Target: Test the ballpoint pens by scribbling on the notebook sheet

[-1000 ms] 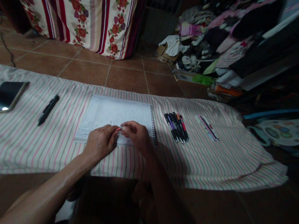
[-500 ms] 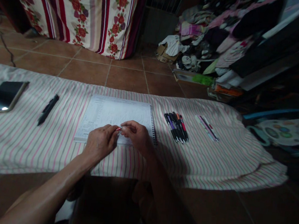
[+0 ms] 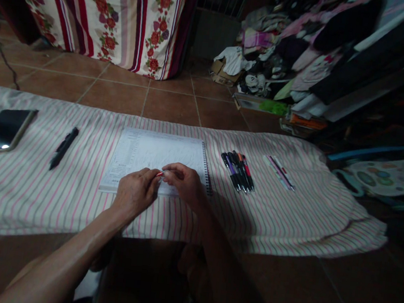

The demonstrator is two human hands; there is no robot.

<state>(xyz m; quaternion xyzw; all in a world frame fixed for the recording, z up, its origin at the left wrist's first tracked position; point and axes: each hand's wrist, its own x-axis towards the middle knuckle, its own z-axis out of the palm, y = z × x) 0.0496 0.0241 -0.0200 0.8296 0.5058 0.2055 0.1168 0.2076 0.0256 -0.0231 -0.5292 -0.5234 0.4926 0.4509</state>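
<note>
Over a spiral notebook [image 3: 166,147], my two hands meet at a slim red pen [image 3: 160,173] with a silvery tip; most of it is hidden by fingers. My left hand [image 3: 137,188] is closed around its red part. At the silvery end, the thumb and fingers of my right hand [image 3: 183,181] are pinched together. The notebook lies under both hands, its pages covered in print or writing and its coil on the right side. Just right of it lies a bundle of several dark pens [image 3: 238,171] with purple, orange and red parts.
A striped cloth [image 3: 165,220] covers the table. A phone [image 3: 3,130] and a black pen [image 3: 64,148] lie on the left. Thin refills [image 3: 280,172] lie far right. Beyond the table are a floral curtain [image 3: 126,16] and a heap of clothes [image 3: 282,49].
</note>
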